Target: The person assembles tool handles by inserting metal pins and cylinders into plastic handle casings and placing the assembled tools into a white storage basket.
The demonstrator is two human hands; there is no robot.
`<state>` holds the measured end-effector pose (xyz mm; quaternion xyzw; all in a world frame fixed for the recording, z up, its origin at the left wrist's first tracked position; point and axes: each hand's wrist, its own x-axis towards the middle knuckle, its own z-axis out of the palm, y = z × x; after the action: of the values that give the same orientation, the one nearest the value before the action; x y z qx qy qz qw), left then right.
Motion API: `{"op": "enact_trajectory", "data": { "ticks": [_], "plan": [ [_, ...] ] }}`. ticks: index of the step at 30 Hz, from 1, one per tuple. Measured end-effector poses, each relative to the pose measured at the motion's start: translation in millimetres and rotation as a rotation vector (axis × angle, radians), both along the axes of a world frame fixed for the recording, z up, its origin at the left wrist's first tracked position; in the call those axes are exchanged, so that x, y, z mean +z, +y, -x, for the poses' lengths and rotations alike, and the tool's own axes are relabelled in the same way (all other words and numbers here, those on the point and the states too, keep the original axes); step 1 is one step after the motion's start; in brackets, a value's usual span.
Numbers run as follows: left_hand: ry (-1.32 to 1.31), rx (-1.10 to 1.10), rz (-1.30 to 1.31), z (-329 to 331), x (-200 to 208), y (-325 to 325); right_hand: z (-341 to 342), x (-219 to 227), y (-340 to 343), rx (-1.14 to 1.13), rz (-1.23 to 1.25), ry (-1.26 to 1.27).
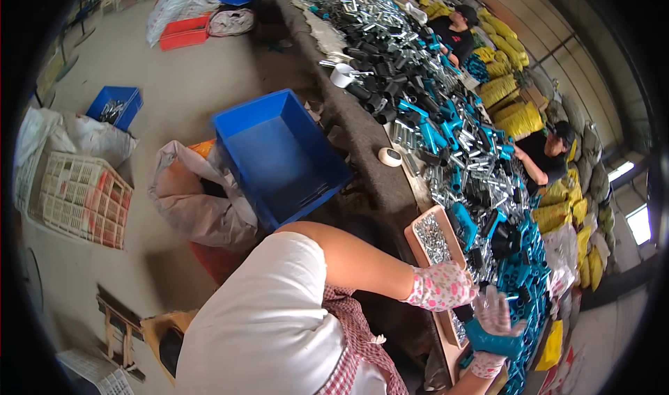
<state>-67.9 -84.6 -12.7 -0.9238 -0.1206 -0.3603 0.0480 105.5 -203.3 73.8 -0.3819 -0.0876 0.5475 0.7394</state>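
Head view, tilted hard to one side, shows the person's two gloved hands at the edge of a long workbench (380, 175) heaped with parts. The left hand (440, 285), in a pink-dotted white glove, is curled closed at the rim of a shallow wooden tray (412, 240) filled with small silver screws (433, 236); whether it pinches a screw inside the fist cannot be told. The screws lie just above that hand, within the tray, touching or nearly touching the knuckles.

The right hand (496, 313), in a similar glove, is wrapped around a teal plastic fitting (491, 339), fingers spread over its top while the teal body juts out below the palm. This fitting sits just beside the left hand, on the lower right of it, beyond the tray's long edge.

Past both hands, further up the bench, lies a heap of teal fittings (446, 127) mixed with shiny metal tubes (362, 8) and black sleeves (380, 71). A roll of white tape (389, 157) rests on the bench edge well apart from the hands. Off the bench, on the far side of the left arm, a blue plastic crate (279, 155) stands on the floor beside a grey sack (191, 200). Two other people in black shirts (550, 155) work along the bench's opposite side.
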Motion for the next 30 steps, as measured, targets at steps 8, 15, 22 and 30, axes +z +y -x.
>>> {"op": "enact_trajectory", "data": {
  "ticks": [8, 15, 22, 30],
  "plan": [
    [-0.045, -0.210, -0.204, -20.8, 21.1, 22.4, 6.0, 2.7, 9.8, 0.949, 0.483, -0.998],
    [0.374, -0.203, 0.587, -32.4, 13.7, 40.2, 24.3, 1.1, 30.4, 0.616, 0.468, -2.590],
    [0.390, -0.150, 0.525, -69.7, -0.1, 39.9, 7.5, -8.8, 28.6, 0.581, 0.192, -2.464],
    [0.134, 0.093, 0.433, -49.1, 1.7, 24.9, -3.6, -7.5, 41.4, 0.663, 0.416, -2.520]
  ]
}}
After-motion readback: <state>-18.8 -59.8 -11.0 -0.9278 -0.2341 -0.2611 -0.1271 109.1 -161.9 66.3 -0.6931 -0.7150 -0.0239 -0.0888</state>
